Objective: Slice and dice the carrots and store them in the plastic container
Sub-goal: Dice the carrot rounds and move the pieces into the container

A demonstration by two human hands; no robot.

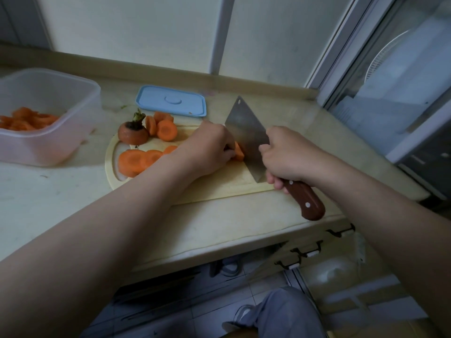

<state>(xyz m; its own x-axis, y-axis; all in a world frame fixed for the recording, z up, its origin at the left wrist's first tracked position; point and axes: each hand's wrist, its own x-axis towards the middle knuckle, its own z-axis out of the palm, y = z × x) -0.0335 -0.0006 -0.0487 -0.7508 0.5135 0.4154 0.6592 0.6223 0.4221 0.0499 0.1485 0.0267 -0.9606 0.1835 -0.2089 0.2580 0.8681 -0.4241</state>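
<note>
left hand (pixel 207 147): fingers curled down over a carrot piece (pixel 239 151), pinning it to the cutting board (pixel 219 186).
right hand (pixel 288 157): wrapped round the brown handle of the cleaver (pixel 246 132), blade standing just beside the carrot piece.
cut slices (pixel 139 161): lay in a pile at the board's left; more rounds (pixel 163 126) near the carrot top (pixel 133 132).
plastic container (pixel 48 113): stood left of the board, well apart from the hands, with carrot in it.
blue lid (pixel 172 101): lay flat behind the board.
</note>
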